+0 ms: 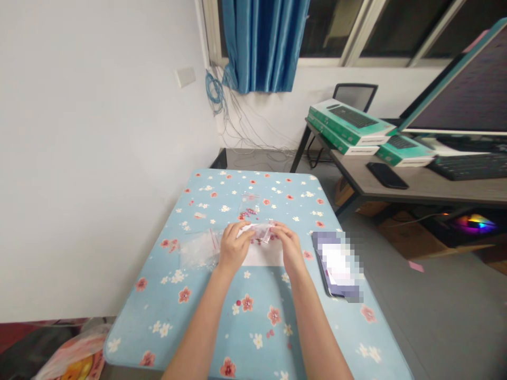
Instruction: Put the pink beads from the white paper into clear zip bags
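My left hand [233, 248] and my right hand [290, 247] are both closed, pinching a small clear plastic bag [262, 231] between them. Underneath it lies a white sheet of paper [263, 257], with small dark red pieces around the bag; whether these are inside it or behind it I cannot tell. Just beyond my hands, more small red and pink bead-like pieces [249, 213] lie at another clear zip bag [250, 198]. Left of my left hand a larger clear bag with a red seal line [198, 250] rests flat on the table.
A blue flowered tabletop [225, 327] carries everything. On its right edge lies a phone-like device [321, 264], partly pixelated. A desk [368, 184] at the right holds green keyboard boxes [348, 124], a black phone [387, 175] and a monitor [467, 89]. A white wall [99, 158] borders the left.
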A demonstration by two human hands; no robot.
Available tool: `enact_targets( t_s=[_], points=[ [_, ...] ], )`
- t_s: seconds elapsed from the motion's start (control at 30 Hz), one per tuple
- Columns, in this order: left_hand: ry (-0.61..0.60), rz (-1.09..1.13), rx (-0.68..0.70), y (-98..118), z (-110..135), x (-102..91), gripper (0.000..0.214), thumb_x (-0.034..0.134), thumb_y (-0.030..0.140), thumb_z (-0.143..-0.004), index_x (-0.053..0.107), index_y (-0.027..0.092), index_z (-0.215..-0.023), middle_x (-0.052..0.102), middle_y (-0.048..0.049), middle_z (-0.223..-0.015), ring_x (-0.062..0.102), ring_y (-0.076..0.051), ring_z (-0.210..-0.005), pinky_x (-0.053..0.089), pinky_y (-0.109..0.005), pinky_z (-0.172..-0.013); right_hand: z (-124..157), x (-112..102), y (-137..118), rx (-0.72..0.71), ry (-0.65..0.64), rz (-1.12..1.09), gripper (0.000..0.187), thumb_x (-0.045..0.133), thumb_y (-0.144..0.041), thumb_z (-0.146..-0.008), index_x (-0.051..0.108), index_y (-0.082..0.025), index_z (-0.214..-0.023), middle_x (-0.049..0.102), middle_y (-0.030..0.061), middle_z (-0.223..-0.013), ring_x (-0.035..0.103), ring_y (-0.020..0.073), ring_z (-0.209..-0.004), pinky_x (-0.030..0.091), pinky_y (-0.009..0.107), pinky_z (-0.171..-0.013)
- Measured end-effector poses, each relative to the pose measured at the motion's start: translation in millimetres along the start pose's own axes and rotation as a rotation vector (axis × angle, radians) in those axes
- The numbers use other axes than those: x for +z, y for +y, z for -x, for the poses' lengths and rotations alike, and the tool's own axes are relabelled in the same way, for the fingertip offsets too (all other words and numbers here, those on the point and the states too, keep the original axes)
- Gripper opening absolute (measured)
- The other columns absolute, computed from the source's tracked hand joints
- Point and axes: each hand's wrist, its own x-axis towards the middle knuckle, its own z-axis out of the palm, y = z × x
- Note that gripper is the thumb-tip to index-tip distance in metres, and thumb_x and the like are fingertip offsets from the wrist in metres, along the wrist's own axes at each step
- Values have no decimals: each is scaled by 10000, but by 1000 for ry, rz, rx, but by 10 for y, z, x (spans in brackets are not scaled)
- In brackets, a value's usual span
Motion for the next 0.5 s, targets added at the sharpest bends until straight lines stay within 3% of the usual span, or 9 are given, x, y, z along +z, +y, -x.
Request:
enact_targets(
  t_s=[0.13,0.3,0.5],
  points=[
    [-17,90,-59,76,-12,-29,146,585,192,-811,678,235,-914,631,-67,-1059,561,-198,-993,476,-374,-881,42,9,-44,-88,-22,27,167,672,-368,-680,696,-206,-644,641,75,-1024,583,247,-994,445,371,-843],
    [-110,278,-111,255,-49,-128,270,628,313,-776,638,228,-1032,578,-99,-1130,542,-227,-1070,470,-388,-909,110,1,-119,-275,6,232,184,637,-397,-744,689,-230,-685,628,73,-1075,524,263,-1080,341,445,-962],
    [-165,503,-206,336,-100,-187,147,610,314,-803,647,213,-904,617,-81,-1030,574,-206,-1019,455,-383,-926,181,-1,-199,-420,-36,443,189,640,-401,-764,686,-241,-677,626,64,-1070,474,263,-1097,284,451,-991]
  ],
)
